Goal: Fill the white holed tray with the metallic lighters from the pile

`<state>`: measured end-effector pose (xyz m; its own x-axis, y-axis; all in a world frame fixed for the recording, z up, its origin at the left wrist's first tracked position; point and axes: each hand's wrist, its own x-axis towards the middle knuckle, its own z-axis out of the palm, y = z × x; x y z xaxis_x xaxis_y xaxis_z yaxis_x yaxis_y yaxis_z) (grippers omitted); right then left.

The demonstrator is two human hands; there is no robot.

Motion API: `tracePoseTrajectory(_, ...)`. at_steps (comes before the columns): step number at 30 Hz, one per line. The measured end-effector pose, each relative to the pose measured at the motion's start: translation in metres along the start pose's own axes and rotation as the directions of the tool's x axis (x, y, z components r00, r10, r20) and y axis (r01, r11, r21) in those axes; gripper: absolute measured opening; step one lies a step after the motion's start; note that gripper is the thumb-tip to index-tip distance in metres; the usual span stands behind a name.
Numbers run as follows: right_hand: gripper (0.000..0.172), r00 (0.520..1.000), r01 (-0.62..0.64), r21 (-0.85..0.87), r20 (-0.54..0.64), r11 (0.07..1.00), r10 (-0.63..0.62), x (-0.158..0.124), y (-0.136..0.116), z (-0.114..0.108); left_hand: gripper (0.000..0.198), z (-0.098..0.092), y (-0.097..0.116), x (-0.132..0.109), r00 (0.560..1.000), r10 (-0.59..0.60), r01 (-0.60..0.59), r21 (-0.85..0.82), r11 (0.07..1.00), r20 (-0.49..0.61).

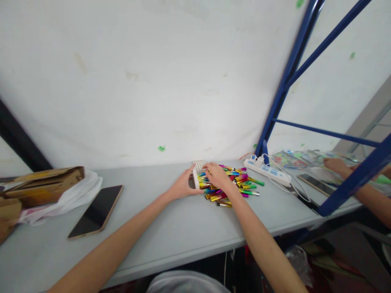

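Observation:
My left hand (182, 186) grips the near left side of a small white rack (196, 176), thumb and fingers spread along its edge. The rack's far part shows a grid of small holes or bumps (200, 164). My right hand (217, 176) is at the rack's right side, fingers bent and drawn together; whatever is between them is hidden. Under and beside that hand lies a loose pile of shiny metallic pen-like sticks (244, 179) in gold, green, blue, purple and red. Several point right and toward me.
On the left are a dark phone (97, 211), white plastic wrap (87, 188) and torn cardboard boxes (50, 185). To the right are a white power strip (269, 171) with cables and a blue metal frame (279, 97). Beyond it, a co-worker's arm (363, 191) reaches over another phone (316, 184).

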<state>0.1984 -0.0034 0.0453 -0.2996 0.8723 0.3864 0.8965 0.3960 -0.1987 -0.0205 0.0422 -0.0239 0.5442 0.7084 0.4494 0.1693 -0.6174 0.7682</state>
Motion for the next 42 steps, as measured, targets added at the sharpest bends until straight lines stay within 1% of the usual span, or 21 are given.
tracePoseTrajectory(3,0.032,0.996,0.046,-0.124,0.083,0.991,-0.036,-0.001,-0.024,0.014,0.141,-0.002,0.004,0.000,1.000,-0.023,0.023,0.001,1.000,0.011)
tracePoseTrajectory(5,0.033,0.993,0.052,-0.206,0.115,0.977,-0.029,-0.003,-0.033,0.021,0.141,-0.003,0.007,0.000,0.999,-0.038,0.038,-0.007,0.999,0.008)
tracePoseTrajectory(7,0.035,0.993,0.049,-0.253,0.117,0.966,-0.020,-0.005,-0.034,0.024,0.139,-0.003,0.010,0.000,0.999,-0.039,0.040,-0.017,0.999,0.001)
tracePoseTrajectory(10,0.036,0.994,0.023,-0.277,0.113,0.961,0.008,-0.007,-0.026,0.022,0.134,-0.003,0.013,-0.001,1.000,-0.027,0.026,-0.033,0.999,-0.015)
tracePoseTrajectory(15,0.032,0.990,0.017,-0.246,0.140,0.969,0.018,-0.006,-0.005,0.011,0.123,-0.005,0.018,-0.003,0.999,-0.035,0.033,-0.048,0.998,-0.027)
tracePoseTrajectory(17,0.031,0.993,-0.007,-0.220,0.117,0.976,0.034,-0.005,-0.002,0.010,0.120,-0.006,0.020,-0.004,0.999,-0.042,0.041,-0.062,0.997,-0.026)
tracePoseTrajectory(19,0.030,0.997,-0.010,-0.180,0.074,0.984,0.024,-0.004,-0.005,0.011,0.120,-0.006,0.021,-0.004,0.999,-0.051,0.050,-0.076,0.996,-0.018)
tracePoseTrajectory(21,0.029,0.998,0.034,-0.144,0.060,0.989,-0.026,-0.004,-0.013,0.016,0.122,-0.005,0.020,-0.003,0.998,-0.060,0.058,-0.072,0.996,-0.013)
tracePoseTrajectory(23,0.029,0.991,0.099,-0.126,0.103,0.987,-0.086,-0.004,-0.021,0.020,0.124,-0.005,0.019,-0.002,0.998,-0.066,0.065,-0.068,0.996,-0.013)
tracePoseTrajectory(25,0.031,0.980,0.132,-0.123,0.162,0.984,-0.112,-0.006,-0.027,0.023,0.123,-0.006,0.018,-0.001,0.997,-0.071,0.070,-0.082,0.994,-0.010)
tracePoseTrajectory(27,0.031,0.978,0.119,-0.128,0.183,0.985,-0.095,-0.007,-0.029,0.024,0.121,-0.008,0.019,-0.003,0.997,-0.075,0.074,-0.109,0.991,-0.001)
tracePoseTrajectory(31,0.036,0.985,0.065,-0.166,0.168,0.984,-0.037,-0.009,-0.026,0.023,0.118,-0.019,0.027,-0.008,0.995,-0.096,0.099,-0.116,0.988,0.029)
tracePoseTrajectory(35,0.037,0.986,0.061,-0.180,0.165,0.982,-0.031,-0.009,-0.023,0.022,0.115,-0.031,0.035,-0.014,0.992,-0.113,0.116,-0.065,0.991,0.058)
tracePoseTrajectory(38,0.035,0.992,0.042,-0.157,0.123,0.987,-0.022,-0.009,-0.025,0.022,0.115,-0.032,0.035,-0.014,0.992,-0.111,0.112,-0.018,0.994,0.053)
tracePoseTrajectory(40,0.032,0.993,0.080,-0.099,0.095,0.992,-0.070,-0.009,-0.028,0.021,0.118,-0.029,0.033,-0.011,0.994,-0.106,0.106,0.020,0.994,0.038)
tracePoseTrajectory(42,0.031,0.982,0.150,-0.022,0.117,0.988,-0.146,-0.008,-0.032,0.020,0.122,-0.025,0.030,-0.008,0.995,-0.097,0.096,0.070,0.993,0.022)
